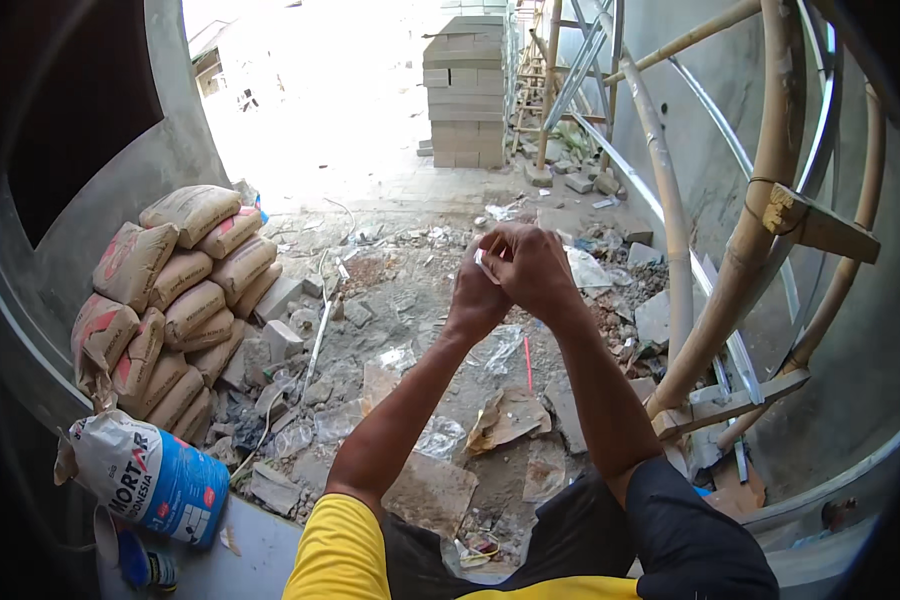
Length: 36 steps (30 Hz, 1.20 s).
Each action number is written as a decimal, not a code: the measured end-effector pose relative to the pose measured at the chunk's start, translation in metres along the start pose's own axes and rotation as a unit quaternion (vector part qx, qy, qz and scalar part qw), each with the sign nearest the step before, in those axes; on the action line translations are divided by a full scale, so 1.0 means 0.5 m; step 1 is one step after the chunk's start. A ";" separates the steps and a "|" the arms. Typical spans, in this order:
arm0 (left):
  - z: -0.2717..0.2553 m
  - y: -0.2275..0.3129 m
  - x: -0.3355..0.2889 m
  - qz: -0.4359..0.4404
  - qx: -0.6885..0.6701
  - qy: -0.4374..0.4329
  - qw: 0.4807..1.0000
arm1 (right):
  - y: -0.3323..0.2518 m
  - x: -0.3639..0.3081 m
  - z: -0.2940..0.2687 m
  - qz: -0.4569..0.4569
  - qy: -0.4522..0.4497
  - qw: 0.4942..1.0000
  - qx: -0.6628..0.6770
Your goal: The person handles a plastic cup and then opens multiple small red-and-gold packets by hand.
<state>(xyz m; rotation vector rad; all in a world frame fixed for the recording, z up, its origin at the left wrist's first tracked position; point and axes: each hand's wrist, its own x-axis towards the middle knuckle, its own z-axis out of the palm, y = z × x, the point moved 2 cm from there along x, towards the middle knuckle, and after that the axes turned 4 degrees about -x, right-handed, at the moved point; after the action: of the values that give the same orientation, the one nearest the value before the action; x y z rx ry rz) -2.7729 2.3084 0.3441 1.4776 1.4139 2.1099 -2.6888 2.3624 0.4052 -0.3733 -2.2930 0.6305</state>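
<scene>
Both arms reach out in front of me, and my hands meet near the middle of the view. My left hand (477, 297) is closed, its fingers partly hidden behind the other hand. My right hand (536, 268) bends over it, thumb and fingers pinched together. Between the fingertips shows a small pale piece (484, 262), too small to name. Both hands seem to grip it, touching each other above the rubble-strewn ground.
Brown cement sacks (190, 312) are stacked at the left, with a white-and-blue mortar bag (158, 478) nearer me. Bamboo scaffolding (738, 270) stands along the right wall. Grey blocks (465, 95) are piled far ahead. Broken slabs (432, 492) and a thin red stick (528, 362) litter the ground.
</scene>
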 end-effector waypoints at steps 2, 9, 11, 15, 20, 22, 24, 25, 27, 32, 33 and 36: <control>-0.011 -0.006 0.000 -0.045 0.066 0.013 0.997 | 0.001 0.001 -0.012 -0.032 0.007 0.999 -0.023; -0.015 -0.041 -0.008 0.027 0.042 -0.020 0.999 | 0.008 -0.001 -0.018 -0.095 -0.020 0.989 -0.109; -0.014 -0.069 -0.014 0.001 0.071 0.007 0.997 | 0.009 -0.003 -0.013 -0.100 -0.029 0.984 -0.145; -0.005 -0.119 -0.020 -0.069 0.021 0.039 0.997 | 0.016 -0.001 -0.003 -0.095 -0.028 0.977 -0.186; 0.016 -0.105 -0.034 -0.022 0.066 0.081 0.994 | 0.038 0.010 0.011 -0.075 -0.012 0.989 -0.125; 0.018 -0.081 -0.042 0.022 0.122 0.098 0.987 | 0.051 0.014 0.018 -0.036 -0.003 0.998 -0.059; 0.015 -0.064 -0.044 0.000 0.131 0.099 0.986 | 0.065 0.019 0.023 -0.022 -0.019 1.000 -0.004; 0.012 -0.057 -0.043 -0.015 0.142 0.091 0.986 | 0.072 0.021 0.024 -0.020 -0.011 0.999 0.048; 0.006 -0.044 -0.036 -0.023 0.118 0.066 0.991 | 0.089 0.030 0.023 0.038 -0.029 0.988 0.144; 0.010 -0.020 -0.028 0.007 0.001 0.013 1.000 | 0.113 0.042 0.002 0.078 0.014 0.946 0.314; 0.012 -0.014 -0.030 0.006 0.008 0.013 1.000 | 0.114 0.043 -0.001 0.080 0.009 0.946 0.315; 0.011 0.000 -0.033 -0.002 -0.074 0.021 0.997 | 0.114 0.044 -0.007 0.083 0.012 0.934 0.346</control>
<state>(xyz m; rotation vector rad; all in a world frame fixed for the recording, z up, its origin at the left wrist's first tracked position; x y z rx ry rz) -2.7607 2.3012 0.3344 1.3831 1.2427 2.2026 -2.6968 2.4209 0.3893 -0.2245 -1.8671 1.4431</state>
